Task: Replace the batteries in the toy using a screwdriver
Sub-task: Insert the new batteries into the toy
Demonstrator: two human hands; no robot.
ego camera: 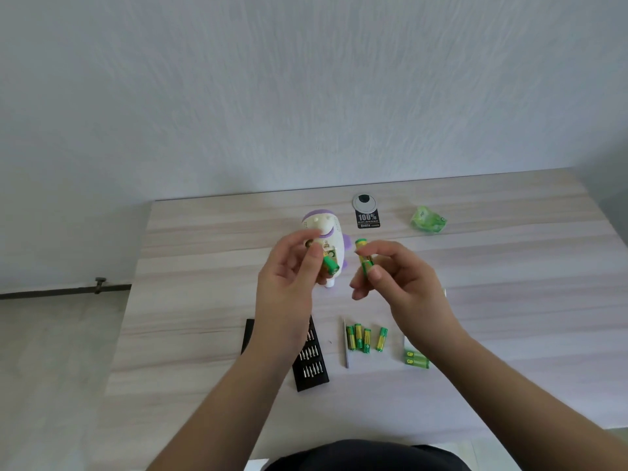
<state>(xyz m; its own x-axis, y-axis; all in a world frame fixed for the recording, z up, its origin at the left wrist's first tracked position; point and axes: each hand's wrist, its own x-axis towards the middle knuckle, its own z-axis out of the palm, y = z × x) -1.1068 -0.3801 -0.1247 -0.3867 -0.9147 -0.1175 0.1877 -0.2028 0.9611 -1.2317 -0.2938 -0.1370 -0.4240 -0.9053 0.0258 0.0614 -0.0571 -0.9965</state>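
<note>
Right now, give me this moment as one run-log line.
left hand: pinches battery | right hand: pinches batteries | toy: lying on table, compartment open | screwdriver: on table

Wooden table (509, 266); loose batteries (365, 338)

"100%" on tag (368, 219); "GP" on pack (416, 358)

Pale wood-grain table (204, 300) against a textured white wall (272, 96); grey floor (51, 368), perhaps tiled
</note>
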